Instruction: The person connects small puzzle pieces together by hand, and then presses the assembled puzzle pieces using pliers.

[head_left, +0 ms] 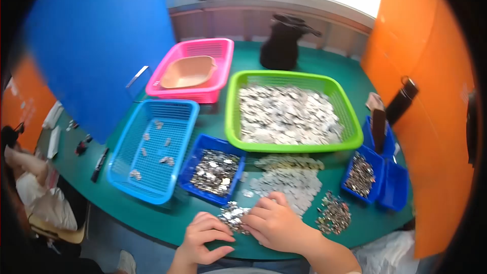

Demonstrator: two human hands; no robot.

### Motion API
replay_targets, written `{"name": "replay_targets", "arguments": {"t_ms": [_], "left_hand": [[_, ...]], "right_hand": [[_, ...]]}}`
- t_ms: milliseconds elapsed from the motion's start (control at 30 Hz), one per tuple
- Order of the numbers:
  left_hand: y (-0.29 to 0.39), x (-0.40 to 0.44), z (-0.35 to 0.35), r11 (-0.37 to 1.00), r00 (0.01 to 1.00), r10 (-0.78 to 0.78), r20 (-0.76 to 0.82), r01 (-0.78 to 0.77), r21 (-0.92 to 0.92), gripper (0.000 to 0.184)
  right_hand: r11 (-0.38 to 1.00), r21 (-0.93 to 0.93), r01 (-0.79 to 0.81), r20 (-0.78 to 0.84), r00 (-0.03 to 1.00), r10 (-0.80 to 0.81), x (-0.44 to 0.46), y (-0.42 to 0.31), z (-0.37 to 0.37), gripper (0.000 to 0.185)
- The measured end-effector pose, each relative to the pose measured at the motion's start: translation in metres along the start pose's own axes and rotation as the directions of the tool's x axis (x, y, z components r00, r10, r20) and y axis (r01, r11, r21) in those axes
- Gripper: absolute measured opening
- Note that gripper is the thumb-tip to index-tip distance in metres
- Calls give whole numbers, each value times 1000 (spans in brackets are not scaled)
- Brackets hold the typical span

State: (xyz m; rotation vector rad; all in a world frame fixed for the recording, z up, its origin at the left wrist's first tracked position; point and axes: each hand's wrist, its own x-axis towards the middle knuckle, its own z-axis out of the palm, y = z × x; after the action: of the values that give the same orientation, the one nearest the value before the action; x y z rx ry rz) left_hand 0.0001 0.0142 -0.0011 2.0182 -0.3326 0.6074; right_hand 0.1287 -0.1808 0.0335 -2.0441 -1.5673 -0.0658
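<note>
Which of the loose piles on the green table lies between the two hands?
The shiny silver pile, between the left hand and the right hand; the broader pale pile lies beyond the right hand, the brownish pile further right.

One pink basket [227,63], one light-blue basket [152,193] and one green basket [294,147] are counted, with four dark-blue bins [393,187] and one peach bowl [188,71]. About six small clusters [135,175] are seen in the light-blue basket. On one table [210,122], one heap of shiny pieces [232,214], one of pale discs [294,185] and one of mixed pieces [334,214] are found. One left hand [201,238] and one right hand [276,226] are shown
</note>
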Motion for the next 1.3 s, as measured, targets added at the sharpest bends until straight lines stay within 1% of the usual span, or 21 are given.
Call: {"name": "replay_targets", "arguments": {"t_ms": [100, 167, 233, 300, 433, 500, 567, 633, 667, 700, 767, 800, 833, 900, 933, 967, 1033, 1067, 1167, 1233, 1300], "left_hand": [[-5, -5, 3, 1000, 1000, -14, -26, 14, 3, 24], [-4, -6, 2, 999, 999, -29, 15, 30, -17, 22], [-5, -8, 2, 999, 999, -30, -18, 30, -13, 22], [-4, -6, 3, 999, 999, -34, -18, 34, -10, 22], [-5, -6, 1, 1000, 1000, -16, 8, 16, -10, 23], [-6, -6, 3, 999, 998, -45, -40, 46, 27, 22], [-6, -5, 5, 998, 998, -56, -39, 57, 38, 22], [-6, -5, 6, 996, 998, -54, -26, 55, 72, 22], [-6, -5, 5, 996, 998, -55, -16, 56, 72, 22], [-5, -5, 5, 996, 998, -63, -15, 63, 70, 22], [-3, -2, 5, 996, 998, -64, -13, 65, 59, 21], [-3, -2, 5, 996, 997, -71, -7, 72, 57, 21], [-4, -3, 5, 996, 998, -62, -10, 63, 62, 20], [-4, -3, 6, 996, 998, -59, -9, 59, 62, 20], [-4, -3, 6, 996, 999, -51, -14, 51, 69, 20], [-4, -3, 6, 996, 999, -42, -20, 43, 76, 19], [-3, -2, 7, 996, 999, -43, -15, 44, 79, 18], [-5, -3, 7, 996, 999, -29, -17, 30, 88, 18], [-5, -4, 8, 994, 1000, -3, -19, 5, 107, 19], [-1, -3, 11, 972, 997, 76, -23, -69, 226, 20], [12, -7, 18, 956, 996, 90, 1, -87, 280, 23]], "right_hand": [[999, 24, -24, 29, 999, 24, -1, 1, 2, 10], [998, 51, 27, 1, 1000, -27, -3, 2, 6, 9], [998, 62, 9, 32, 999, -11, -5, 3, 8, 8], [1000, 21, 12, 86, 996, -14, -5, 2, 9, 9], [1000, 14, -5, 63, 998, 4, -1, 10, -6, 12], [978, -61, -197, -42, 980, 195, -1, 19, -28, 19], [944, 3, -330, -278, 907, 318, -9, 34, -41, 27], [880, -23, -474, -336, 833, 439, -15, 48, -52, 34], [844, -9, -536, -290, 809, 511, -17, 50, -58, 42], [843, -7, -539, -284, 809, 515, -17, 49, -56, 42], [816, -124, -565, -234, 816, 529, -18, 48, -47, 50], [805, -172, -567, -125, 823, 553, -17, 49, -40, 55], [802, -168, -574, -119, 819, 561, -14, 48, -34, 55], [785, -113, -609, -138, 792, 595, -9, 49, -27, 54], [796, -91, -598, -190, 795, 576, -8, 54, -24, 44], [795, -90, -600, -186, 794, 578, -7, 56, -25, 44], [761, -1, -648, -178, 749, 638, -6, 60, -28, 33], [760, 39, -649, -188, 742, 643, -4, 60, -30, 29], [787, 12, -617, -160, 776, 610, -8, 63, -29, 31], [784, -4, -621, -151, 775, 613, -11, 46, -37, 33], [871, -234, -432, -318, 881, 351, -19, 18, -52, 35]]}}
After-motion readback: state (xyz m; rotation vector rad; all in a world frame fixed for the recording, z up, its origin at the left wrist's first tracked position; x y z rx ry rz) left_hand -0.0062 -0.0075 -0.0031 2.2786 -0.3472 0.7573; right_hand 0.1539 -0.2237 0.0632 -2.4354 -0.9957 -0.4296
